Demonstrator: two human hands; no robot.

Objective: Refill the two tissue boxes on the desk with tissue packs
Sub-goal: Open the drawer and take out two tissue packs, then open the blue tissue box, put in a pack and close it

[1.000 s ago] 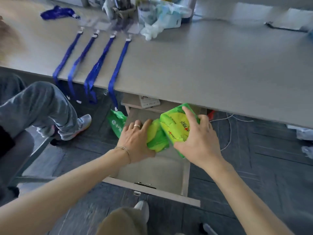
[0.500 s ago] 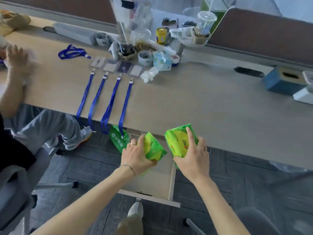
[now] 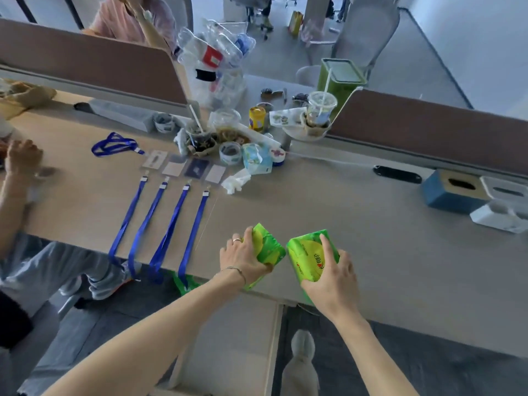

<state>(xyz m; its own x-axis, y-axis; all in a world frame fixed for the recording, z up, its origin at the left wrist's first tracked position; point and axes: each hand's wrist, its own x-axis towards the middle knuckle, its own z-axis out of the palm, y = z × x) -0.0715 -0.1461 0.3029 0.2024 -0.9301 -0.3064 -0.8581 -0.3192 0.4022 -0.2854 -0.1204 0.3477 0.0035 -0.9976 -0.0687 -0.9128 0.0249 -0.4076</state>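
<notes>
I hold two green tissue packs over the near edge of the desk. My left hand grips the left pack. The right pack is in my right hand. Far to the right on the desk stand the blue tissue box, its dark oval slot facing up, and the white tissue box beside it. Both boxes are well apart from my hands.
Several blue lanyards with card holders hang over the desk's near edge at left. Cups, tape rolls and a crumpled tissue clutter the middle back. Another person's hand rests at far left. An open drawer is below my arms.
Both hands have lifted the two green packs out of the drawer up to the desk's near edge. My view has tilted up, so both tissue boxes show in full.
</notes>
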